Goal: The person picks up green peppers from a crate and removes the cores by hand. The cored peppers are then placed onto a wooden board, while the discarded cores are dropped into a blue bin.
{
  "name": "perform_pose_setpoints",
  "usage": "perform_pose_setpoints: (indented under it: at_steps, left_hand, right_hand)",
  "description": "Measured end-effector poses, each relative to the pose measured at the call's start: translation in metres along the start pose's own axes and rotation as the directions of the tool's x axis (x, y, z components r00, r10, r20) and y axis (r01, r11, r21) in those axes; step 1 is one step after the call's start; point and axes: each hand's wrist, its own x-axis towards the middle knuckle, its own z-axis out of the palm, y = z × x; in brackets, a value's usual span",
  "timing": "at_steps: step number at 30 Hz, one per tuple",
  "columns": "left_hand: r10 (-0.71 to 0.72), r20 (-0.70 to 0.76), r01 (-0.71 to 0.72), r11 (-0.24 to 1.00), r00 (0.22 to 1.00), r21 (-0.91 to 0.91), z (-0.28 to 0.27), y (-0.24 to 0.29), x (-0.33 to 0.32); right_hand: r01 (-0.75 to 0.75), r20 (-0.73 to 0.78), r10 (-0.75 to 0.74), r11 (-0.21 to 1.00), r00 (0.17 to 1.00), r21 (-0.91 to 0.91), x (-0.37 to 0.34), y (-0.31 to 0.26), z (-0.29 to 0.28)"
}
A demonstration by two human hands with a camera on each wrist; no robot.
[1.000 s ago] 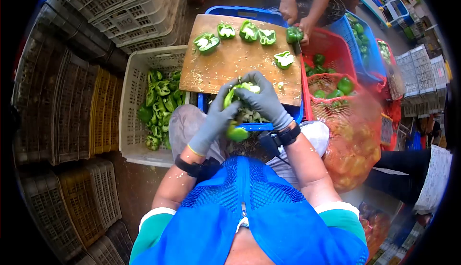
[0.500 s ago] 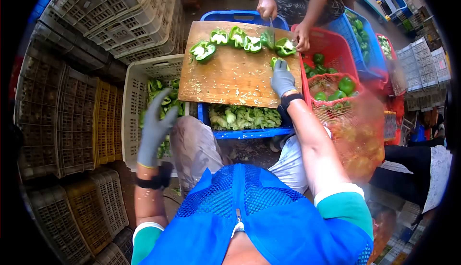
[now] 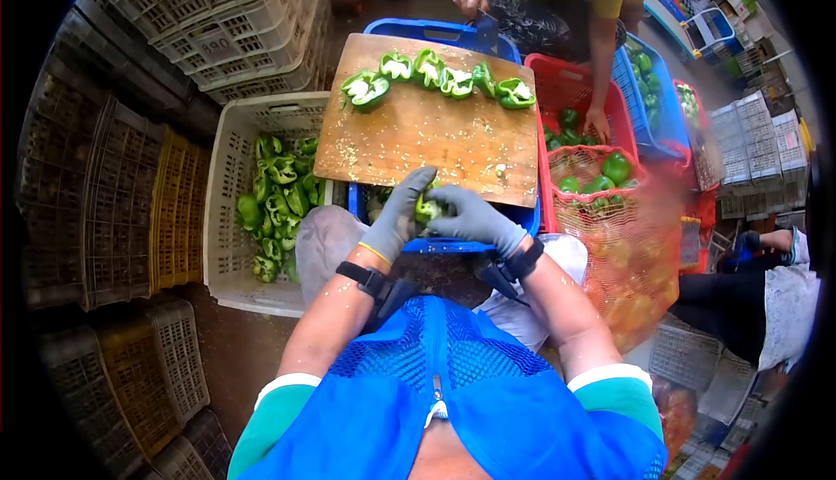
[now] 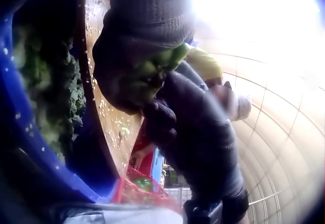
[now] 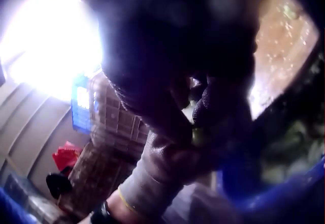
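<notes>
Seemingly we are coring, our left hand (image 3: 396,217) and right hand (image 3: 482,219) curled round a pepper piece (image 3: 427,209) between them (blue crate (image 3: 453,247) beneath), and the next pull likely needs a firm pinch.

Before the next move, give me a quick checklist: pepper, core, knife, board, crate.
1. Pepper held: ok, in left hand and right hand.
2. Core out: cannot tell, the hands hide it.
3. Knife away from both hands: ok, at the board's far edge.
4. Board clean: not ok, seeds scattered on it.
5. Pepper crate has room: ok, pieces lie below its rim.
</notes>
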Motion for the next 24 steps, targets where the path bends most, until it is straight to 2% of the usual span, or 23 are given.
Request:
perform_pose_setpoints:
  at_steps: [1,2,3,5,6,9,11,13,14,15,17,18,19,20,21,23,24]
  left_hand:
    - [0.085,-0.003,-0.084,0.996,0.996,0.037,0.003,-0.003,-0.006]
    - [0.162,-0.087,-0.146,0.975,0.983,0.165,0.012,-0.006,-0.015]
    - [0.217,-0.138,-0.184,0.959,0.966,0.216,0.013,-0.008,-0.018]
    - [0.338,-0.211,-0.262,0.91,0.917,0.32,0.017,-0.005,-0.016]
    - [0.371,-0.258,-0.306,0.916,0.892,0.259,0.02,-0.002,-0.015]
    - [0.491,-0.36,-0.456,0.871,0.793,0.183,0.028,0.011,-0.013]
    - [0.559,-0.379,-0.566,0.818,0.737,0.105,0.03,0.024,-0.022]
    - [0.608,-0.413,-0.616,0.777,0.678,0.131,0.025,0.038,-0.024]
    - [0.612,-0.488,-0.666,0.741,0.622,0.08,0.006,0.051,-0.019]
    - [0.607,-0.56,-0.715,0.698,0.563,0.037,-0.015,0.068,-0.015]
    - [0.681,-0.603,-0.759,0.625,0.417,0.181,-0.004,0.116,-0.051]
    - [0.782,-0.453,-0.675,0.61,0.428,0.416,-0.017,0.133,-0.065]
    - [0.838,-0.282,-0.567,0.529,0.468,0.632,-0.03,0.148,-0.078]
    - [0.798,-0.166,-0.437,0.476,0.58,0.763,-0.038,0.158,-0.086]
    - [0.808,-0.137,-0.415,0.431,0.573,0.801,-0.041,0.156,-0.089]
    - [0.825,-0.074,-0.367,0.327,0.56,0.871,-0.035,0.146,-0.097]
    - [0.802,-0.096,-0.404,0.395,0.59,0.825,-0.029,0.139,-0.097]
  right_hand:
    - [0.026,-0.009,-0.027,0.997,1.0,-0.069,-0.005,-0.005,0.005]
    - [0.042,0.05,-0.032,0.976,0.998,-0.212,-0.004,-0.01,0.003]
    - [0.065,0.109,-0.028,0.935,0.994,-0.348,-0.004,-0.016,0.001]
    - [0.026,0.114,0.038,0.858,0.993,-0.513,0.0,-0.035,-0.001]
    - [0.009,0.111,0.071,0.805,0.991,-0.593,0.004,-0.04,-0.001]
    - [0.025,-0.002,-0.033,0.785,0.999,-0.618,0.015,-0.038,0.007]
    - [-0.044,-0.118,-0.024,0.839,0.993,-0.542,0.024,-0.041,0.017]
    - [-0.112,-0.209,0.018,0.887,0.978,-0.448,0.031,-0.044,0.027]
    - [-0.241,-0.211,0.189,0.936,0.959,-0.256,0.035,-0.048,0.029]
    - [-0.269,-0.197,0.233,0.947,0.952,-0.177,0.036,-0.041,0.033]
    - [-0.319,-0.152,0.311,0.947,0.938,-0.032,0.034,-0.019,0.032]
    - [-0.296,0.056,0.319,0.922,0.946,-0.248,0.039,-0.017,0.021]
    - [-0.284,0.205,0.38,0.88,0.902,-0.381,0.047,-0.02,0.011]
    - [-0.18,0.124,0.251,0.892,0.96,-0.414,0.057,-0.004,0.011]
    - [-0.072,0.05,0.106,0.888,0.993,-0.453,0.073,0.013,0.012]
    - [-0.021,-0.18,-0.08,0.866,0.98,-0.5,0.125,0.014,0.013]
    - [-0.054,-0.226,-0.074,0.858,0.971,-0.511,0.152,-0.002,0.013]
